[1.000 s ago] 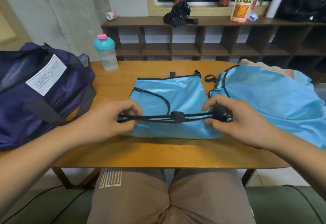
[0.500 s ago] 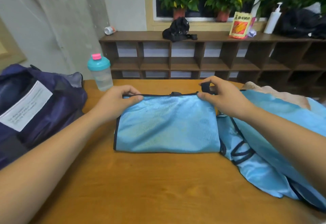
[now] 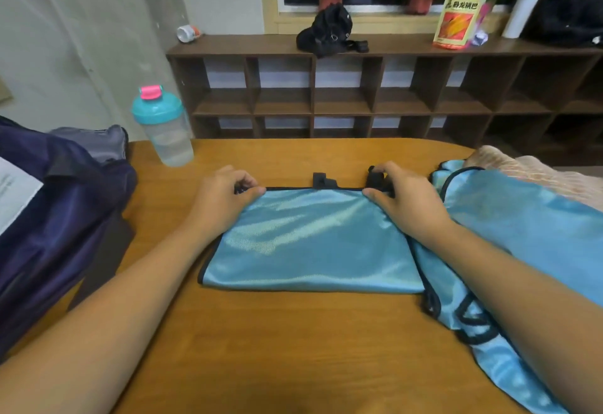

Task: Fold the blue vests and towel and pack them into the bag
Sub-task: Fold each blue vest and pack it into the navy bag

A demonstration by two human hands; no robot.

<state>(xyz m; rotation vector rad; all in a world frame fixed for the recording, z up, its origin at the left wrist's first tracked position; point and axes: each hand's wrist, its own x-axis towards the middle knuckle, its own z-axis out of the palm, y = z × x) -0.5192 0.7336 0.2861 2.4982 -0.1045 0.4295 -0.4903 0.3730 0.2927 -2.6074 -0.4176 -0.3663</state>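
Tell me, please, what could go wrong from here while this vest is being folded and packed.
1. The folded vest looks glossy and slippery, and the left hand and right hand pinch only its far edge. The layers may slide apart when lifted.
2. The unfolded vest lies against its right side, under the right forearm, so it could get dragged along.
3. The bottle stands close to the bag. A carry that way might tip it.

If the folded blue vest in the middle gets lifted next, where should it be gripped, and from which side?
Grip the folded vest by its short ends, probably, a hand under each from the sides. It lies flat and wide; its far edge, pinched by the left hand and right hand, holds open layers and straps, so lifting there may unfold it.
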